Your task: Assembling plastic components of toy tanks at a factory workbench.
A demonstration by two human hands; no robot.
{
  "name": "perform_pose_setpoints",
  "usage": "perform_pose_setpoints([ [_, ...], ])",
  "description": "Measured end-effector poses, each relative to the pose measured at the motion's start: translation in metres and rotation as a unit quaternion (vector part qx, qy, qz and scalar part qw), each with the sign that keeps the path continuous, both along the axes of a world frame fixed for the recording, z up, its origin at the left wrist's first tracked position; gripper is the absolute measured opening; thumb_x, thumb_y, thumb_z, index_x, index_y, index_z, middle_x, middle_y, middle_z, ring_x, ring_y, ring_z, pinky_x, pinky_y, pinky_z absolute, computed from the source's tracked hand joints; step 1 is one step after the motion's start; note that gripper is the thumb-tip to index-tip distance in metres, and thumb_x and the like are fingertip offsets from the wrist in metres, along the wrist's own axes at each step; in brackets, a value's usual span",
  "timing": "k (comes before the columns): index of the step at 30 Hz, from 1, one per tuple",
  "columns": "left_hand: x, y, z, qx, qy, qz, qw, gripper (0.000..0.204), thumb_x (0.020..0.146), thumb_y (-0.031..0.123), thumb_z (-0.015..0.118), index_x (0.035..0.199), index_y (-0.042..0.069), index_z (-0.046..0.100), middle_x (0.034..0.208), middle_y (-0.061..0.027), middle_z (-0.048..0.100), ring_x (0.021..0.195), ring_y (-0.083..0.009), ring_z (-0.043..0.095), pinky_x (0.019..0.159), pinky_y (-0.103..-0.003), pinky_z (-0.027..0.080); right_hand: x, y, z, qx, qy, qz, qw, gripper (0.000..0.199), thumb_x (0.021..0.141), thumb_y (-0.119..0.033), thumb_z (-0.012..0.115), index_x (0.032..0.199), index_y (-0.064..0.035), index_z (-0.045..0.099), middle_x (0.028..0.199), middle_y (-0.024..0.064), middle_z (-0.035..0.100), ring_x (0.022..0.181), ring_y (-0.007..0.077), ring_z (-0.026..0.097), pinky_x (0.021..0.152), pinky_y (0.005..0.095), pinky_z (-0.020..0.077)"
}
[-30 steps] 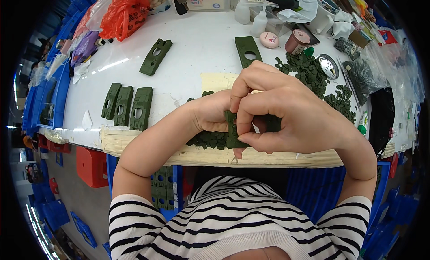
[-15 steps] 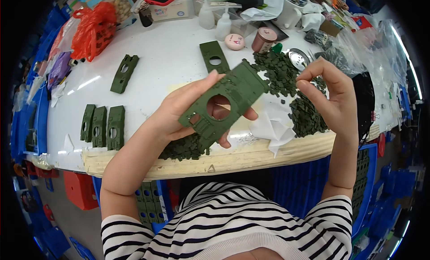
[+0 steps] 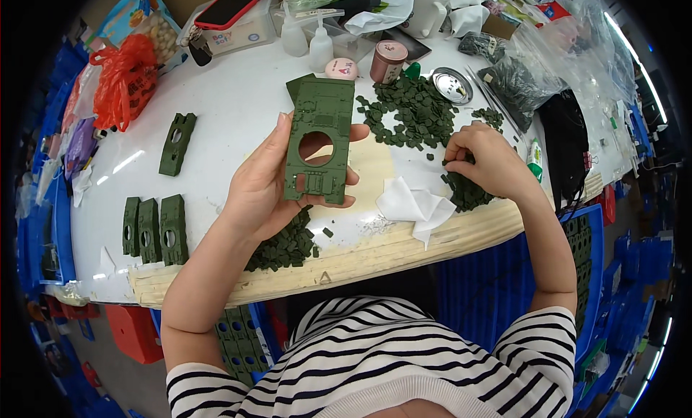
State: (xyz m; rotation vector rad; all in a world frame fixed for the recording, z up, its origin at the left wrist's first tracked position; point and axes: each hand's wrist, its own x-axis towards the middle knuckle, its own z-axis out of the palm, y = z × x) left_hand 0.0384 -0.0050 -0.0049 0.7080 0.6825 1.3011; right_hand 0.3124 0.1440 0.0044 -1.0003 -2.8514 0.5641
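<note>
My left hand (image 3: 261, 174) holds a dark green plastic toy tank hull (image 3: 322, 109) upright above the table, thumb at its left edge and fingertips showing along its right edge. A large round hole goes through the hull. Another green hull (image 3: 297, 85) lies partly hidden behind it. My right hand (image 3: 491, 157) reaches into a heap of small green plastic pieces (image 3: 468, 193), its thumb and fingers pinched together; what they hold, if anything, is hidden. Beyond it spreads a larger heap of green pieces (image 3: 412, 109). Close to my left wrist sits a third heap (image 3: 285, 243).
Several green hulls (image 3: 173, 230) stand at the left, with one hull (image 3: 176, 144) farther back. A crumpled white tissue (image 3: 414, 207) lies near the wooden table edge (image 3: 360, 252). Bottles (image 3: 321, 49), a pink tin (image 3: 388, 62), a round metal lid (image 3: 452, 85) and plastic bags line the back.
My right hand has come down from the air into the near heap of pieces. My left hand has moved left and turned the hull from slanted to nearly upright. The whole view has shifted slightly.
</note>
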Motion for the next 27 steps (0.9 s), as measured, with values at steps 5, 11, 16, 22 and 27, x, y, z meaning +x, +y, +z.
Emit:
perform_pose_setpoints([
  [5,0.003,0.001,0.002,-0.013,0.006,-0.001,1.000,0.061,0.103,0.048,0.016,0.144,0.007,0.034,0.133,-0.0189,0.051,0.092,-0.0200,0.063,0.071,-0.036,0.058,0.001,0.000,-0.001,0.006,-0.006,0.003,1.000,0.010,0.076,-0.006,0.071,0.078,-0.0006,0.063,0.072,0.0105,0.062,0.077,0.0282,0.058,0.071,0.0385,0.0462],
  [11,0.002,0.001,0.002,-0.008,0.031,0.003,0.999,0.060,0.103,0.048,0.014,0.142,0.008,0.036,0.131,-0.0179,0.054,0.098,-0.0211,0.064,0.079,-0.038,0.059,0.001,-0.009,0.005,-0.006,0.139,-0.025,0.990,0.014,0.082,0.000,0.065,0.083,0.0012,0.052,0.069,0.0103,0.061,0.059,0.0223,0.059,0.056,0.0314,0.0466],
  [16,-0.001,0.001,0.000,-0.007,0.029,0.008,1.000,0.059,0.103,0.047,0.014,0.142,0.009,0.037,0.130,-0.0174,0.054,0.101,-0.0226,0.063,0.082,-0.039,0.058,-0.023,-0.024,0.029,0.003,0.259,0.013,0.966,0.006,0.082,0.002,0.066,0.084,0.0018,0.060,0.074,0.0071,0.065,0.064,0.0120,0.062,0.059,0.0252,0.0502],
  [22,-0.001,0.002,0.004,0.003,0.028,0.053,0.998,0.057,0.103,0.047,0.015,0.142,0.010,0.035,0.130,-0.0167,0.054,0.106,-0.0258,0.061,0.088,-0.044,0.055,-0.069,-0.040,0.047,-0.070,0.387,0.068,0.917,0.006,0.082,0.000,0.070,0.087,0.0028,0.067,0.077,0.0043,0.068,0.071,0.0083,0.066,0.067,0.0211,0.0546],
  [27,-0.003,0.003,0.005,0.008,0.039,0.100,0.994,0.053,0.104,0.045,0.017,0.142,0.012,0.033,0.130,-0.0167,0.053,0.109,-0.0278,0.059,0.091,-0.048,0.053,-0.094,-0.041,0.032,-0.251,0.483,0.052,0.837,0.015,0.086,0.000,0.067,0.101,0.0042,0.069,0.090,0.0066,0.071,0.078,0.0091,0.066,0.070,0.0216,0.0545],
])
